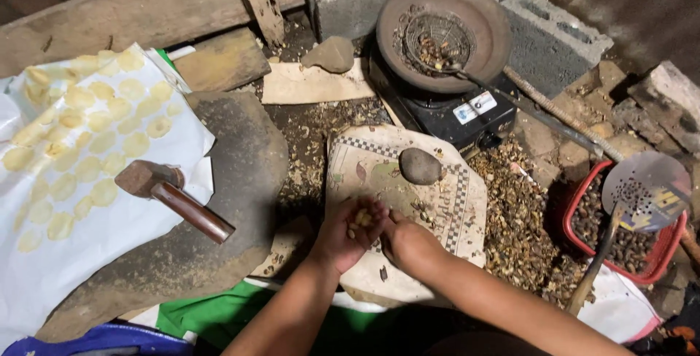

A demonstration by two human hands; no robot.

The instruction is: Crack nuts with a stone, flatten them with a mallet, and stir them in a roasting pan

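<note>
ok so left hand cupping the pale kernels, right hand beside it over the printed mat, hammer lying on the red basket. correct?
Not quite. In the head view the hammer lies on the flat grey stone slab by the white sheet, not on the red basket. The left hand does cup the kernels; the right hand is beside it over the mat.

the mat (pixel 459 203) is cream with a black-and-white checkered border and faded green and brown prints. the stone (pixel 420 165) on it is dark grey. pale yellow kernels (pixel 362 218) fill the left hand (pixel 348 233). the sheet (pixel 109 217) is white, dotted with pale yellow discs (pixel 87 168). the hammer (pixel 171 193) has a reddish-brown handle. the basket (pixel 660 254) is red. the stove (pixel 456 111) is black.
</note>
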